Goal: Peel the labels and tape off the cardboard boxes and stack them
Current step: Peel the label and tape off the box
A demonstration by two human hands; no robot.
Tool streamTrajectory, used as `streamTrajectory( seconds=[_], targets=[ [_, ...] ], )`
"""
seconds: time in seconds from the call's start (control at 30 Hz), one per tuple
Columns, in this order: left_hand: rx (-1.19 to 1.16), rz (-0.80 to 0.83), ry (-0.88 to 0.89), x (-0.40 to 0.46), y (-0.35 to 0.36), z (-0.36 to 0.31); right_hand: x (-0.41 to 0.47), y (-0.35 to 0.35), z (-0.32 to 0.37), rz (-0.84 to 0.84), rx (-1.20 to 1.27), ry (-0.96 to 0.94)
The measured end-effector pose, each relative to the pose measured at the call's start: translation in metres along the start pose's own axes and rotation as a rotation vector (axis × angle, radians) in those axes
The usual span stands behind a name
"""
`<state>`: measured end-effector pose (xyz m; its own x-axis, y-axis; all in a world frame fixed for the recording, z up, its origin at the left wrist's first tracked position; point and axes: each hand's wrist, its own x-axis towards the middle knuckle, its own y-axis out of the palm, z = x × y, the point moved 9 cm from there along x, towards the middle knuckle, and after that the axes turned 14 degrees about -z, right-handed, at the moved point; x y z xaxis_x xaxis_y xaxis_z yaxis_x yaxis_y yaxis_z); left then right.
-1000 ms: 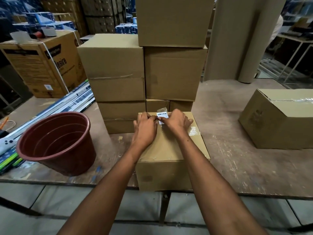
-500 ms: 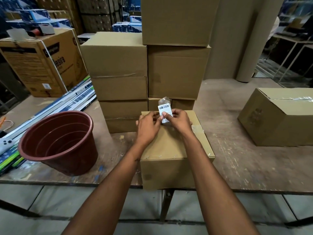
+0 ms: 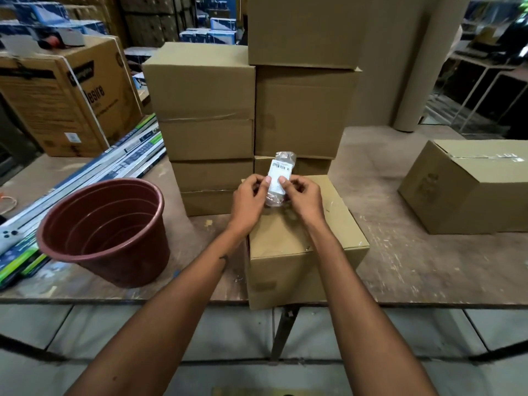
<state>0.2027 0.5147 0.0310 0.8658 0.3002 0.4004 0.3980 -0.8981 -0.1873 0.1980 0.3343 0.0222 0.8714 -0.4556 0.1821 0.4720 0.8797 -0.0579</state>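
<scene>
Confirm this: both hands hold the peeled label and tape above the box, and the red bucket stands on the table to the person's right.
Not quite. In the head view the red bucket stands to the person's left, not right. The rest holds: the left hand and right hand hold the peeled label and tape above the box on the table.

White barcode label (image 3: 279, 178) on clear tape, upright above near box (image 3: 303, 247) (plain brown, closed); stacked boxes (image 3: 205, 115) behind.

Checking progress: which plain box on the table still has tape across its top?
The lone box at far right: a clear tape strip runs along its top seam. It stands apart from the stack.
</scene>
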Motion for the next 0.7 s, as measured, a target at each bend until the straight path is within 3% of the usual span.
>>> streamTrajectory(
  seconds=[0.1,0.23,0.57,0.7],
  targets=[
    [0.041,0.001,0.04,0.001,-0.014,0.005,-0.002,0.005,0.011,-0.041,-0.087,-0.025],
    [0.074,-0.129,0.033,0.005,-0.048,0.018,-0.011,0.036,0.024,0.009,-0.134,-0.09],
    [0.019,-0.309,-0.189,0.001,-0.164,0.047,-0.048,0.158,0.036,0.355,-0.067,-0.06],
    [0.119,-0.373,-0.236,-0.005,-0.214,0.054,-0.072,0.208,0.034,0.49,-0.088,-0.054]
  ],
)
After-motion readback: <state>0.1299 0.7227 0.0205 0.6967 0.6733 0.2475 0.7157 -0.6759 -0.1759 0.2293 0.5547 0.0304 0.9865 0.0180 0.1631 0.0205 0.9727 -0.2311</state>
